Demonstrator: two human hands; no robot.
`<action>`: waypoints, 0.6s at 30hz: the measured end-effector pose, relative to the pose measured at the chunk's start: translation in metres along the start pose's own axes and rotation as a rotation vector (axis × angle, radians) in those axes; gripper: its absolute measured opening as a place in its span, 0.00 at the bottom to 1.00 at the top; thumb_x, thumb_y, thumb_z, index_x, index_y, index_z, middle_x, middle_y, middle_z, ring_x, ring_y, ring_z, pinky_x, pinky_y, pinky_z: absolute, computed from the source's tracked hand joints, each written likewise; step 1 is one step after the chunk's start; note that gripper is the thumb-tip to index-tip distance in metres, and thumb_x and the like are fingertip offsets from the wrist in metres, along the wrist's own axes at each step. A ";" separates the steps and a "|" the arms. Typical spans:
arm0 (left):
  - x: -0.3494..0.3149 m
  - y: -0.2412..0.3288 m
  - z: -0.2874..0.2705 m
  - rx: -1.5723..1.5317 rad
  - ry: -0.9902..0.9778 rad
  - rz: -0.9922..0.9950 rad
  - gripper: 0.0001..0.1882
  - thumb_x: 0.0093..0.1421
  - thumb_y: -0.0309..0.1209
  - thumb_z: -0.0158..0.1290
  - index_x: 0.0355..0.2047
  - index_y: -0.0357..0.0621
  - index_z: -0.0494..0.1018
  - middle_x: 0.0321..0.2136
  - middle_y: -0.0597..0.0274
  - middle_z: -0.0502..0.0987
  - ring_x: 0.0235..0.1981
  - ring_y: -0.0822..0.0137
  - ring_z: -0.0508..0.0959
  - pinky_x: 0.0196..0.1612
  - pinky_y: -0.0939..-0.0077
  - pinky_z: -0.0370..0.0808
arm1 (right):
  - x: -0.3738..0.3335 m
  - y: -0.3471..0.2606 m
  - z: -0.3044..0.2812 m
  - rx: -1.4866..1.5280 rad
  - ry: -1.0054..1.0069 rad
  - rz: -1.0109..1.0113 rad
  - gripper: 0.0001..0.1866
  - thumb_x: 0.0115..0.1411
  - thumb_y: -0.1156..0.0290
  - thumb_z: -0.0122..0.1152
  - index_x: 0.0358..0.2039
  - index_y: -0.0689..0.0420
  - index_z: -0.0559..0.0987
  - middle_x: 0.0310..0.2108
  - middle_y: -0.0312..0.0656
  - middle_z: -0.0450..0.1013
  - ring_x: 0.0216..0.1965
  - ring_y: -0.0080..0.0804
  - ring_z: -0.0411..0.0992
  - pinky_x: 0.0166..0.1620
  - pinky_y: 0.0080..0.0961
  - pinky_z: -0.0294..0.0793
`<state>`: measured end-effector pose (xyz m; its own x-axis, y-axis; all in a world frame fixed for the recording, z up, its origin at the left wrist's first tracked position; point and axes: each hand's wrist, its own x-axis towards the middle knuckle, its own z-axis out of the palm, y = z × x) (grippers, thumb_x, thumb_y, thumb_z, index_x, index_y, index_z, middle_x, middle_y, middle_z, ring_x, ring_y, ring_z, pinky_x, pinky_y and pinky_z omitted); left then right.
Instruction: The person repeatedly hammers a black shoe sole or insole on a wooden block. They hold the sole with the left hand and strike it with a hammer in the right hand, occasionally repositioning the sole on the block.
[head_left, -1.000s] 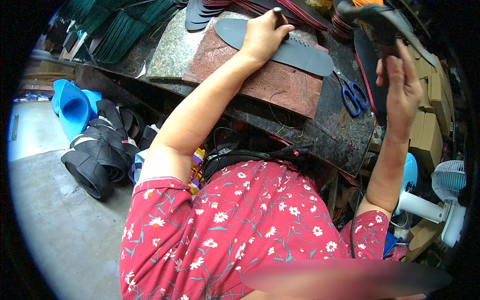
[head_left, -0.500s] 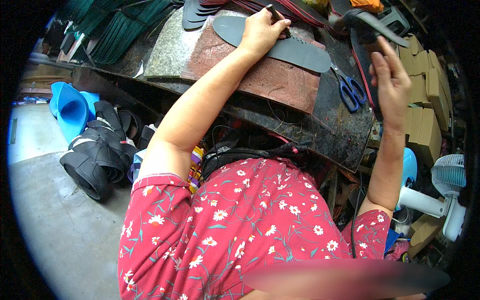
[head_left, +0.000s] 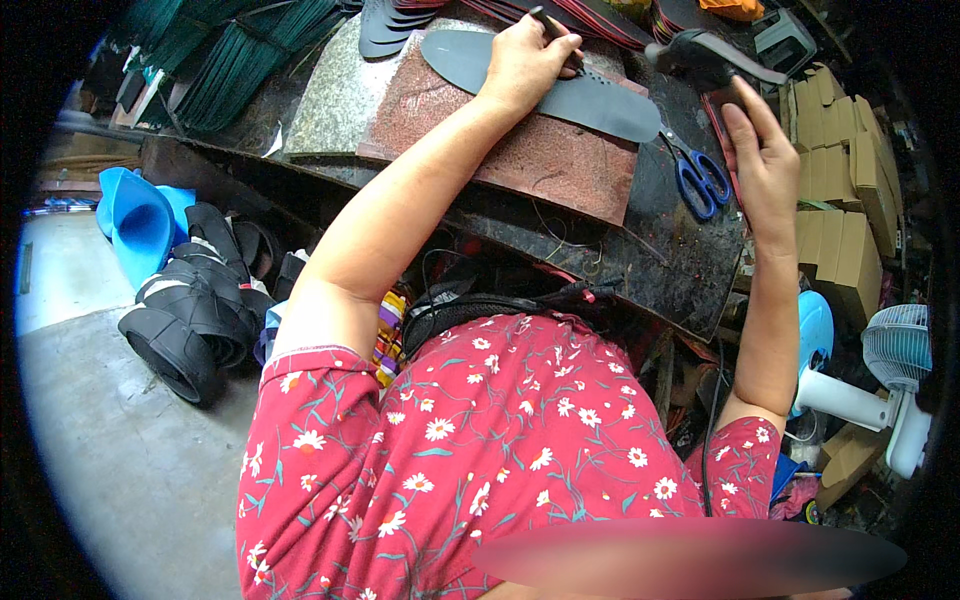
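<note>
My left hand (head_left: 527,68) is closed around a dark, rod-shaped punch (head_left: 542,16), held upright over a grey shoe sole piece (head_left: 600,108). A row of small holes runs along the sole's far edge, right beside my fingers. The sole lies on a worn reddish board (head_left: 560,180). Raised at the right, my right hand (head_left: 765,165) is closed on a dark hammer (head_left: 700,58). Its head is up beyond the sole's right end, apart from the punch; most of the handle is hidden. Blue-handled scissors (head_left: 703,185) lie by the sole's right tip.
Stacked dark sole pieces (head_left: 390,30) lie at the back of the dark bench (head_left: 690,260). Cardboard boxes (head_left: 840,230) and a small fan (head_left: 898,350) stand at the right. Black sandals (head_left: 190,320) and a blue sheet (head_left: 140,225) are piled at the left.
My right hand has shifted a little left with the hammer, which was blurred by motion before. My left hand and the punch have stayed nearly in place.
</note>
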<state>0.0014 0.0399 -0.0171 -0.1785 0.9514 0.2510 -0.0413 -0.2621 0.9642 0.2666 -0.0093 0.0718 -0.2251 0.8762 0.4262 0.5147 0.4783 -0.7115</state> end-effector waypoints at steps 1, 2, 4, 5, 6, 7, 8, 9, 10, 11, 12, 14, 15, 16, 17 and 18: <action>0.001 -0.001 -0.001 -0.058 -0.057 -0.047 0.06 0.63 0.27 0.54 0.33 0.37 0.71 0.26 0.59 0.78 0.27 0.72 0.79 0.29 0.78 0.79 | -0.001 -0.009 -0.006 0.030 0.002 -0.003 0.19 0.65 0.62 0.60 0.56 0.49 0.77 0.23 0.28 0.72 0.23 0.11 0.64 0.27 0.12 0.65; 0.002 -0.002 -0.003 0.094 -0.039 0.024 0.07 0.61 0.30 0.57 0.32 0.38 0.73 0.25 0.57 0.79 0.26 0.69 0.81 0.30 0.75 0.79 | 0.000 -0.021 -0.012 0.065 0.045 0.011 0.19 0.65 0.64 0.60 0.56 0.51 0.77 0.23 0.28 0.71 0.23 0.10 0.63 0.27 0.11 0.64; 0.002 -0.002 -0.001 0.398 -0.002 0.160 0.11 0.56 0.34 0.62 0.30 0.39 0.76 0.24 0.54 0.81 0.25 0.63 0.83 0.32 0.68 0.79 | 0.001 -0.045 -0.017 0.106 0.068 -0.125 0.19 0.66 0.67 0.58 0.58 0.53 0.75 0.24 0.28 0.71 0.23 0.11 0.63 0.26 0.11 0.64; 0.001 -0.002 0.001 0.470 -0.001 0.264 0.12 0.56 0.35 0.62 0.30 0.39 0.76 0.23 0.53 0.80 0.26 0.60 0.83 0.32 0.67 0.79 | 0.001 -0.055 -0.019 0.080 0.087 -0.171 0.21 0.68 0.64 0.55 0.60 0.56 0.72 0.29 0.35 0.74 0.26 0.15 0.67 0.30 0.15 0.68; 0.000 0.000 0.004 0.541 0.001 0.368 0.12 0.56 0.35 0.62 0.30 0.39 0.76 0.23 0.51 0.80 0.26 0.58 0.83 0.32 0.65 0.79 | 0.001 -0.061 -0.015 0.106 0.111 -0.181 0.21 0.68 0.64 0.55 0.60 0.55 0.72 0.29 0.35 0.74 0.26 0.15 0.67 0.30 0.15 0.69; -0.002 0.002 0.006 0.612 0.003 0.470 0.13 0.55 0.36 0.62 0.30 0.39 0.76 0.23 0.50 0.80 0.26 0.55 0.82 0.32 0.64 0.79 | -0.001 -0.064 -0.015 0.133 0.133 -0.190 0.21 0.68 0.64 0.54 0.60 0.55 0.72 0.29 0.35 0.75 0.26 0.16 0.67 0.30 0.16 0.69; -0.004 0.004 0.011 0.765 0.030 0.547 0.13 0.55 0.36 0.62 0.32 0.40 0.74 0.23 0.48 0.79 0.28 0.50 0.81 0.33 0.60 0.78 | 0.000 -0.060 -0.006 0.144 0.128 -0.219 0.20 0.67 0.66 0.56 0.59 0.54 0.73 0.27 0.33 0.74 0.25 0.15 0.67 0.29 0.15 0.69; -0.006 0.006 0.014 0.754 -0.052 0.553 0.12 0.56 0.35 0.60 0.34 0.40 0.72 0.23 0.50 0.79 0.28 0.51 0.81 0.32 0.59 0.78 | 0.001 -0.051 0.002 0.128 0.107 -0.280 0.20 0.67 0.69 0.57 0.58 0.52 0.74 0.25 0.32 0.74 0.24 0.15 0.66 0.29 0.14 0.69; -0.009 0.007 0.017 0.869 -0.092 0.597 0.12 0.56 0.34 0.60 0.35 0.40 0.72 0.23 0.50 0.79 0.28 0.51 0.81 0.32 0.59 0.78 | 0.001 -0.042 0.008 -0.013 0.026 -0.160 0.20 0.66 0.64 0.58 0.58 0.50 0.75 0.29 0.37 0.78 0.28 0.17 0.72 0.33 0.17 0.73; -0.009 0.008 0.018 0.994 -0.150 0.639 0.12 0.57 0.33 0.59 0.36 0.41 0.72 0.23 0.50 0.79 0.28 0.51 0.81 0.32 0.59 0.78 | 0.001 -0.028 0.016 -0.320 -0.059 -0.012 0.21 0.65 0.58 0.59 0.57 0.48 0.75 0.35 0.43 0.81 0.35 0.19 0.78 0.36 0.19 0.75; -0.009 0.009 0.018 0.969 -0.160 0.634 0.09 0.56 0.32 0.59 0.34 0.41 0.73 0.23 0.47 0.79 0.28 0.49 0.81 0.32 0.61 0.78 | -0.002 -0.017 0.012 -0.230 -0.053 0.080 0.22 0.65 0.55 0.59 0.57 0.48 0.76 0.35 0.43 0.81 0.35 0.18 0.77 0.36 0.18 0.74; -0.006 0.007 0.015 0.725 0.056 0.526 0.08 0.57 0.31 0.58 0.32 0.40 0.74 0.23 0.48 0.79 0.26 0.54 0.82 0.31 0.65 0.79 | -0.004 0.001 0.008 -0.190 0.004 0.045 0.22 0.64 0.54 0.60 0.57 0.47 0.76 0.31 0.38 0.79 0.31 0.16 0.74 0.33 0.17 0.72; -0.004 0.006 0.013 0.610 0.124 0.456 0.08 0.58 0.31 0.58 0.31 0.39 0.75 0.23 0.48 0.80 0.25 0.56 0.82 0.30 0.67 0.79 | -0.002 0.004 0.004 -0.233 0.096 -0.131 0.22 0.64 0.56 0.60 0.57 0.47 0.76 0.27 0.34 0.77 0.27 0.15 0.72 0.31 0.16 0.71; -0.003 0.004 0.010 0.197 0.027 0.036 0.09 0.59 0.31 0.58 0.29 0.37 0.76 0.23 0.53 0.81 0.24 0.66 0.83 0.29 0.74 0.80 | -0.005 0.003 -0.003 -0.036 0.043 -0.004 0.21 0.64 0.59 0.61 0.57 0.48 0.76 0.24 0.29 0.71 0.23 0.13 0.65 0.27 0.13 0.66; -0.001 0.001 0.009 0.088 0.039 0.043 0.09 0.60 0.30 0.58 0.31 0.35 0.76 0.23 0.58 0.81 0.23 0.72 0.82 0.28 0.78 0.80 | -0.004 -0.003 -0.011 0.096 0.008 0.063 0.19 0.65 0.63 0.60 0.56 0.50 0.76 0.25 0.28 0.71 0.24 0.11 0.65 0.27 0.10 0.64; -0.001 -0.001 0.009 0.128 0.009 0.062 0.09 0.59 0.31 0.59 0.31 0.35 0.76 0.22 0.58 0.81 0.24 0.72 0.82 0.28 0.76 0.80 | -0.003 -0.012 -0.017 0.104 0.043 0.057 0.19 0.66 0.63 0.59 0.56 0.52 0.76 0.25 0.29 0.72 0.24 0.11 0.65 0.26 0.10 0.64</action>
<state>0.0104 0.0411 -0.0175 -0.1857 0.9324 0.3101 0.0957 -0.2969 0.9501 0.2748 -0.0185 0.0887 -0.1605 0.8999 0.4054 0.4364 0.4331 -0.7887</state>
